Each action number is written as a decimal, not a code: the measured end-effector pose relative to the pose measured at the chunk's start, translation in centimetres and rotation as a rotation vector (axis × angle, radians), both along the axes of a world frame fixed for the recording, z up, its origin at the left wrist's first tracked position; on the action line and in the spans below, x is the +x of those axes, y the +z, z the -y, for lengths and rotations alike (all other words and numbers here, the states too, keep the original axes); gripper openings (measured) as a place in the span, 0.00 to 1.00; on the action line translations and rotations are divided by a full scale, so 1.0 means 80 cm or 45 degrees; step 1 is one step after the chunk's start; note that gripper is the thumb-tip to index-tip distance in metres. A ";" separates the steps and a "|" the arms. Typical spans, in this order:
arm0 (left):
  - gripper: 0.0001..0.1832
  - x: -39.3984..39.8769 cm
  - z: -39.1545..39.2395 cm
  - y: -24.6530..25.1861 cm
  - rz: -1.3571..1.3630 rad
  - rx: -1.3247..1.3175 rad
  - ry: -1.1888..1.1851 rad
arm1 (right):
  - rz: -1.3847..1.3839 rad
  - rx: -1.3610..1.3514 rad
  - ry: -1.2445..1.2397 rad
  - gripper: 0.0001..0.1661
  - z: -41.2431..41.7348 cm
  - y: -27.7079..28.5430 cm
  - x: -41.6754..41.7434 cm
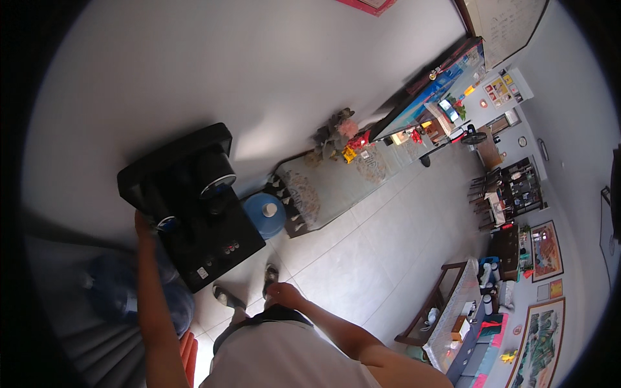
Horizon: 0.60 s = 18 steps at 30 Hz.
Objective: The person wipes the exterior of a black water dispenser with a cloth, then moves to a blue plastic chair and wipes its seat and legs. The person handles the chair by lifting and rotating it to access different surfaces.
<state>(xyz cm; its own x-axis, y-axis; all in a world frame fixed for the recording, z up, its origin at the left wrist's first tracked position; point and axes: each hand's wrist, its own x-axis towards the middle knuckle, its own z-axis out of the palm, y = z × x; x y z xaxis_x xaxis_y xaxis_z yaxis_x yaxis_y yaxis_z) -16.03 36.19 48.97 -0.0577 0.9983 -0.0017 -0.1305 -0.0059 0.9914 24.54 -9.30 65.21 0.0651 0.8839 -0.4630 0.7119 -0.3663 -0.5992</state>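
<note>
A black water dispenser (208, 242) with small red indicator lights and two rounded dark parts on top stands against the wall. My left hand (142, 225) reaches to its far left side; the fingers are mostly hidden behind the machine, so its grip does not show. My right hand (286, 294) hangs low in front of my body, above my shoes, with its fingers curled and nothing visible in them. A blue water jug (266, 216) with a white cap is on the floor just right of the dispenser.
Large clear-blue water jugs (111, 286) stand at the left beside a grey curtain (97, 349). A long low cabinet (335, 194) with a cloth cover, artificial flowers (347, 128) and a television (432, 87) runs along the wall. A covered table (453, 315) and sofa are at lower right.
</note>
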 end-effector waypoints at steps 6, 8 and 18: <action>0.16 0.012 0.053 0.031 -1.064 -0.006 -0.138 | 0.088 -0.005 0.119 0.14 0.048 -0.028 -0.006; 0.18 0.044 0.113 0.101 -0.579 -0.344 -0.189 | 0.126 0.190 -0.034 0.13 0.079 -0.027 -0.002; 0.22 -0.012 0.424 0.203 0.889 -0.806 0.257 | -0.742 -0.048 -0.539 0.16 0.103 -0.002 -0.044</action>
